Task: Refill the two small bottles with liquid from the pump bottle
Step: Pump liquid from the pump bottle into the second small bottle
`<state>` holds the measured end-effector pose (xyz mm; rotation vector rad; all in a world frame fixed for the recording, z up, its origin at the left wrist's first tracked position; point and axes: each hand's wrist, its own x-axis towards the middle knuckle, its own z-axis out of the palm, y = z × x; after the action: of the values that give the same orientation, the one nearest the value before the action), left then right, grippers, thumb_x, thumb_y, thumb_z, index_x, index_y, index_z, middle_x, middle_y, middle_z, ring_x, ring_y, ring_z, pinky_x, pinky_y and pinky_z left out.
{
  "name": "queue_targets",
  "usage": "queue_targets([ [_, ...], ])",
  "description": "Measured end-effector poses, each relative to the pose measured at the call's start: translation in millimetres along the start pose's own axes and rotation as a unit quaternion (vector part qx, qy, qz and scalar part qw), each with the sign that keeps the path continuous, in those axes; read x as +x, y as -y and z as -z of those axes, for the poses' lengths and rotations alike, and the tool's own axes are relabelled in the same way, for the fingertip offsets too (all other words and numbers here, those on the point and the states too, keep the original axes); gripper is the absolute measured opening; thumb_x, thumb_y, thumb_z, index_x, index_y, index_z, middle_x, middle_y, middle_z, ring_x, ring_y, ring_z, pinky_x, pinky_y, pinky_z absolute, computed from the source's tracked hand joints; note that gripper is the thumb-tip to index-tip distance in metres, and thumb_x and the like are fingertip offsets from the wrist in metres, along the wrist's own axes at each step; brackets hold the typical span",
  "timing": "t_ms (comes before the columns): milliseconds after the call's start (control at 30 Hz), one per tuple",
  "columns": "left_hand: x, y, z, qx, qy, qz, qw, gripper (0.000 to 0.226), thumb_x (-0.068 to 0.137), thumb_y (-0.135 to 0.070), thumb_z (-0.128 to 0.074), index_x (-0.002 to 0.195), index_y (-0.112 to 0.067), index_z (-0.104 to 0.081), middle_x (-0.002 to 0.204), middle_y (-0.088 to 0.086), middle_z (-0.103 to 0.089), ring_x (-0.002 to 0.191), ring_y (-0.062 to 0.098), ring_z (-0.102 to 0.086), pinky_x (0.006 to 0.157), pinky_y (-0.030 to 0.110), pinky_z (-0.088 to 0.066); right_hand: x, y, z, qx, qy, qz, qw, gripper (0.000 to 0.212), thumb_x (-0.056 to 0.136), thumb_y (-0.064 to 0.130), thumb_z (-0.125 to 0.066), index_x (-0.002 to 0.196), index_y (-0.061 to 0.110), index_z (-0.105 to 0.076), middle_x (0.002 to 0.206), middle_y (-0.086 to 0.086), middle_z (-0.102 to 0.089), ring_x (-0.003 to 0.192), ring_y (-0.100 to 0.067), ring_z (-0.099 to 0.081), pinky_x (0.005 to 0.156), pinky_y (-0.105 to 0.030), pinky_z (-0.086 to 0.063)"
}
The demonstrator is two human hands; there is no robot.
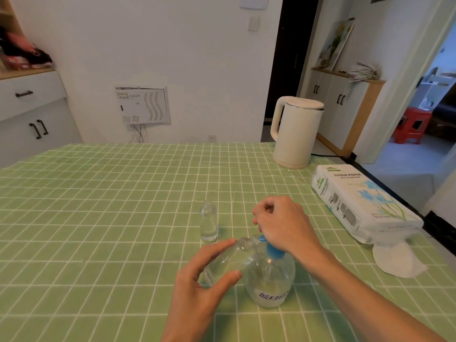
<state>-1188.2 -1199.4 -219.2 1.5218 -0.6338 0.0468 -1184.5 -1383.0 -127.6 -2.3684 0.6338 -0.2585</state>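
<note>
Left hand [197, 280] round one small bottle [229, 260], right hand [281, 223] curled on pump bottle [271, 282]; second bottle [209, 223] beyond.

Home, dining/kitchen corner. Counter [98, 193] sits under a green checked tablecloth. White electric kettle [296, 134] at 1 o'clock, tissue paper pack [357, 201] at 2 o'clock. White cupboard [32, 114] with a drawer and black handles at 10 o'clock. Matching wood-topped cupboard [345, 107] at 1 o'clock, with a painting [336, 43] leaning on it. White wall at 12 o'clock carries a light switch [253, 22], a socket [211, 138] and a utility panel [143, 104]. Open doorway at 2 o'clock, red plastic stool [412, 127] in the next room.
</note>
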Motion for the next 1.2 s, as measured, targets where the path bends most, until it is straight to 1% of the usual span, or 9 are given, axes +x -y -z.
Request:
queue_targets([
  [100, -0.2, 1.5, 0.6, 0.01, 0.002, -0.002, 1.0, 0.05, 0.075, -0.02, -0.086, 0.116, -0.046, -0.076, 0.123, -0.015, -0.078, 0.121, 0.005, -0.069, 0.099, 0.009, -0.048, 0.9, 2.6, 3.2, -0.009, -0.005, 0.009, 1.0, 0.03, 0.105, 0.032, -0.056, 0.088, 0.018, -0.076, 0.08, -0.002, -0.081, 0.082, -0.028, -0.08, 0.081, -0.053, -0.067],
  [233, 0.3, 1.0, 0.5, 0.003, -0.001, -0.002, 1.0, 0.045, 0.074, -0.034, -0.083, 0.117, -0.046, -0.075, 0.124, -0.015, -0.077, 0.121, 0.007, -0.069, 0.1, 0.01, -0.048, 0.7, 3.2, 2.7, -0.001, -0.003, 0.005, 1.0, 0.029, 0.105, 0.033, -0.058, 0.085, 0.02, -0.076, 0.08, 0.001, -0.081, 0.084, -0.025, -0.08, 0.084, -0.052, -0.067],
  [400, 0.1, 5.1, 0.1, 0.0, -0.002, 0.002, 1.0, 0.047, 0.074, -0.035, -0.082, 0.119, -0.047, -0.074, 0.124, -0.014, -0.077, 0.122, 0.008, -0.069, 0.103, 0.015, -0.049, 1.2, 0.2, -0.4, 0.012, -0.005, -0.001, 1.0, 0.03, 0.105, 0.029, -0.056, 0.091, 0.016, -0.078, 0.084, -0.002, -0.082, 0.085, -0.029, -0.08, 0.084, -0.053, -0.067],
  [567, 0.5, 5.0, -1.1, 0.001, -0.002, 0.004, 1.0, 0.047, 0.073, -0.035, -0.082, 0.117, -0.048, -0.075, 0.122, -0.015, -0.077, 0.114, 0.006, -0.072, 0.1, 0.012, -0.049, -0.3, -3.1, -4.0, 0.007, 0.002, -0.01, 1.0, 0.029, 0.105, 0.026, -0.055, 0.094, 0.014, -0.079, 0.086, -0.004, -0.083, 0.086, -0.029, -0.079, 0.085, -0.055, -0.067],
  [733, -0.7, 3.5, -0.5, 0.008, 0.0, 0.005, 1.0, 0.046, 0.074, -0.036, -0.082, 0.118, -0.047, -0.075, 0.123, -0.015, -0.077, 0.114, 0.006, -0.071, 0.1, 0.012, -0.05, 1.2, -0.5, 0.0, 0.008, 0.007, -0.011, 1.0, 0.028, 0.104, 0.029, -0.056, 0.093, 0.016, -0.078, 0.085, -0.003, -0.082, 0.087, -0.03, -0.08, 0.087, -0.054, -0.066],
  [900, 0.6, 4.4, 0.8, 0.008, -0.006, 0.003, 1.0, 0.047, 0.074, -0.035, -0.082, 0.118, -0.048, -0.074, 0.124, -0.015, -0.077, 0.12, 0.008, -0.07, 0.105, 0.02, -0.051, 2.5, 4.2, 4.1, -0.003, 0.003, 0.005, 1.0, 0.028, 0.103, 0.032, -0.057, 0.085, 0.021, -0.076, 0.079, 0.001, -0.081, 0.083, -0.026, -0.08, 0.084, -0.052, -0.067],
  [1067, -0.4, 5.1, 0.1, 0.014, -0.004, 0.009, 1.0, 0.047, 0.074, -0.036, -0.082, 0.119, -0.048, -0.074, 0.125, -0.015, -0.077, 0.122, 0.01, -0.07, 0.107, 0.033, -0.051, 2.8, 2.9, 2.6, 0.006, 0.009, 0.0, 1.0, 0.028, 0.104, 0.03, -0.057, 0.091, 0.017, -0.078, 0.085, -0.003, -0.083, 0.087, -0.03, -0.081, 0.085, -0.054, -0.067],
  [1133, 0.2, 5.4, -0.4, 0.011, -0.001, 0.014, 1.0, 0.047, 0.073, -0.035, -0.082, 0.119, -0.047, -0.074, 0.124, -0.015, -0.077, 0.123, 0.01, -0.07, 0.108, 0.033, -0.052, 3.3, 2.1, 0.7, 0.01, 0.008, 0.0, 1.0, 0.029, 0.105, 0.03, -0.056, 0.092, 0.016, -0.078, 0.086, -0.004, -0.083, 0.087, -0.03, -0.081, 0.085, -0.053, -0.067],
  [1200, 0.8, 5.2, -1.1, 0.01, -0.002, 0.016, 1.0, 0.048, 0.073, -0.036, -0.082, 0.119, -0.047, -0.074, 0.124, -0.015, -0.077, 0.122, 0.01, -0.07, 0.108, 0.029, -0.052, 2.9, 0.6, -1.5, 0.011, 0.008, -0.002, 1.0, 0.03, 0.106, 0.029, -0.055, 0.094, 0.015, -0.078, 0.088, -0.005, -0.083, 0.088, -0.031, -0.081, 0.085, -0.054, -0.067],
])
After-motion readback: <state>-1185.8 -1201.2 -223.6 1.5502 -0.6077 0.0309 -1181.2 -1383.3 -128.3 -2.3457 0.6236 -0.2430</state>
